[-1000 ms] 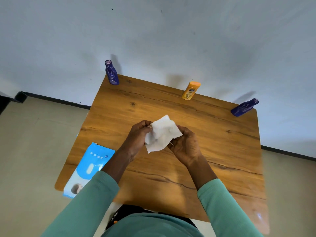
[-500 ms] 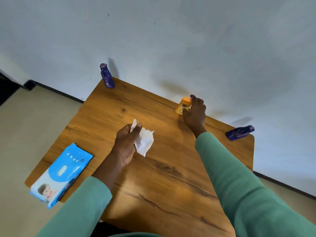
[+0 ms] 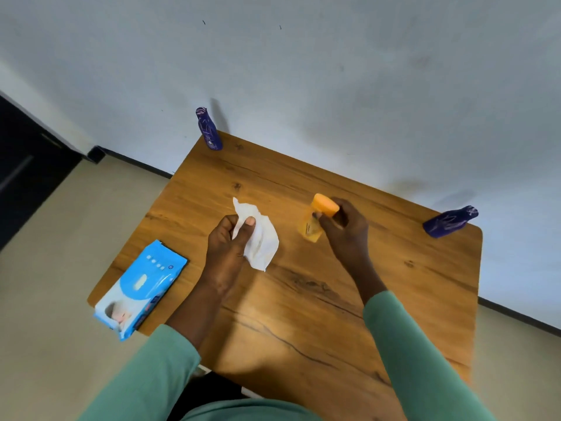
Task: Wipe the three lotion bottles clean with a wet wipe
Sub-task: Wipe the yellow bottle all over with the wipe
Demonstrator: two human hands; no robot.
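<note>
My right hand (image 3: 344, 230) grips the orange lotion bottle (image 3: 315, 221) and holds it tilted above the middle of the wooden table (image 3: 303, 299). My left hand (image 3: 227, 247) pinches a crumpled white wet wipe (image 3: 261, 238) just left of the bottle, a short gap between them. One dark blue lotion bottle (image 3: 209, 129) stands at the far left corner. Another dark blue lotion bottle (image 3: 450, 221) stands at the far right corner.
A blue pack of wet wipes (image 3: 141, 287) lies at the table's left edge, partly overhanging it. A pale wall (image 3: 334, 71) rises right behind the table. Beige floor (image 3: 60, 253) lies to the left, with a dark doorway at the far left.
My right hand closed on the orange bottle at the back of the table, lifted it and brought it nearer, toward the wipe. My left hand kept hold of the wipe alone.
</note>
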